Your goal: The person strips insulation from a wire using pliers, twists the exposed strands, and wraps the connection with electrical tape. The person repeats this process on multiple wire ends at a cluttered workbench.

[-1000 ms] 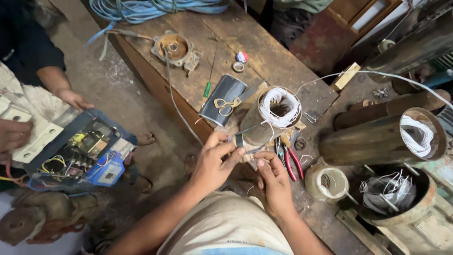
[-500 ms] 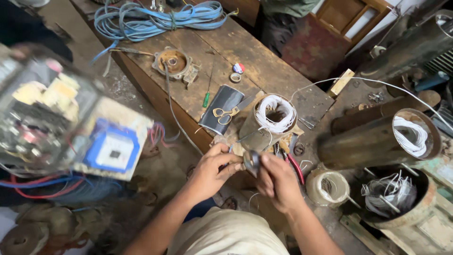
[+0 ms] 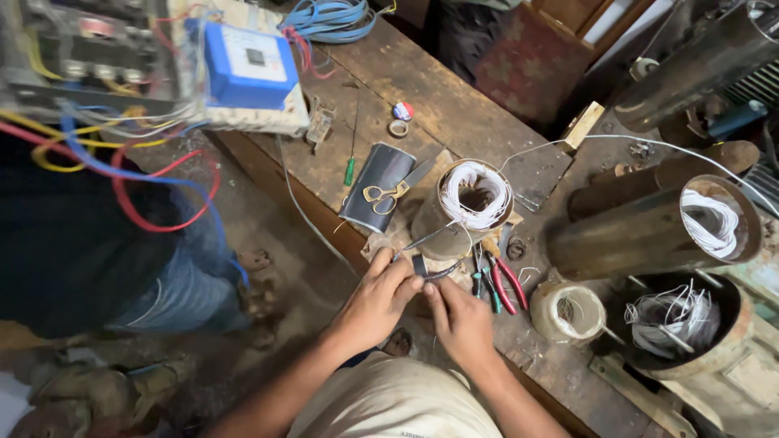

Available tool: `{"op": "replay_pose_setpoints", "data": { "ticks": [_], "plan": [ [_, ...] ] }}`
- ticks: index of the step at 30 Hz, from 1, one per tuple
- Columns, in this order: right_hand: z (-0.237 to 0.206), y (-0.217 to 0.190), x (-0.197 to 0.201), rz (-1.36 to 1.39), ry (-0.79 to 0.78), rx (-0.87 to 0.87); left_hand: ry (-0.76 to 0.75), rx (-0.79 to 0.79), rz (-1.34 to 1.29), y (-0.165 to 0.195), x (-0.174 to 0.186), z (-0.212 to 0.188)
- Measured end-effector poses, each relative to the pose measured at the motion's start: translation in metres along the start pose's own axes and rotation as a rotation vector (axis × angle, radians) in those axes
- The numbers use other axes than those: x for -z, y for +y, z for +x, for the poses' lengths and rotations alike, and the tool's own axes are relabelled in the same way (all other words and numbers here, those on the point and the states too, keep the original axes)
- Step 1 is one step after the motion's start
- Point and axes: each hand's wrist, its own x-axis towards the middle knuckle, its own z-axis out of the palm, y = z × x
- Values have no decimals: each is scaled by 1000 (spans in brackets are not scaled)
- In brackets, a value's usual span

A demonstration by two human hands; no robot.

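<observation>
1. Worn wooden workbench (image 3: 454, 105) runs diagonally over a dirty concrete floor, with metal cylinders and clutter on the right.
2. Both of the person's hands meet at the near edge of the bench, just below a small stator (image 3: 462, 212) wound with white wire.
3. The left hand (image 3: 375, 302) has its fingers curled together, the fingertips pinching a small dark piece (image 3: 419, 265) at the bench edge.
4. The right hand (image 3: 461, 320) is curled too, thumb and forefinger closed on the same piece from the other side; the two hands touch at the fingertips.
5. Thin wire leads (image 3: 422, 239) run from the piece up to the stator.
6. Pliers (image 3: 507, 284) with red handles lie just right of the hands, with smaller green-handled cutters beside them.
7. Scissors (image 3: 388, 193) with yellow handles rest on a dark pouch (image 3: 375, 182) left of the stator.
8. A green screwdriver (image 3: 350, 169) lies beyond the pouch.
9. A tape roll (image 3: 570, 312) sits to the right of the pliers.
10. A large tube (image 3: 649, 235) holds white wire at its mouth; a round housing (image 3: 677, 324) below it holds loose white wires.
11. Another person in dark clothes stands at left, carrying a control panel (image 3: 154, 65) with a blue box and coloured wires, blurred in the near view.
12. A blue cable coil (image 3: 329, 18) lies at the bench's far end.
</observation>
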Motion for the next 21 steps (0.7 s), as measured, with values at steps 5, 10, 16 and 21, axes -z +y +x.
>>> {"op": "replay_pose_setpoints", "data": {
  "ticks": [5,10,16,21],
  "plan": [
    [18,-16,29,721,-169,-759,-62,72,-177,-12,26,9],
    [55,-40,31,1342,-199,-967,-151,71,-165,-20,45,24],
    [44,-57,-8,995,85,-889,63,10,-54,-24,38,24],
    [23,-46,-26,1374,242,-875,-7,119,-194,-39,29,17]
  ]
}}
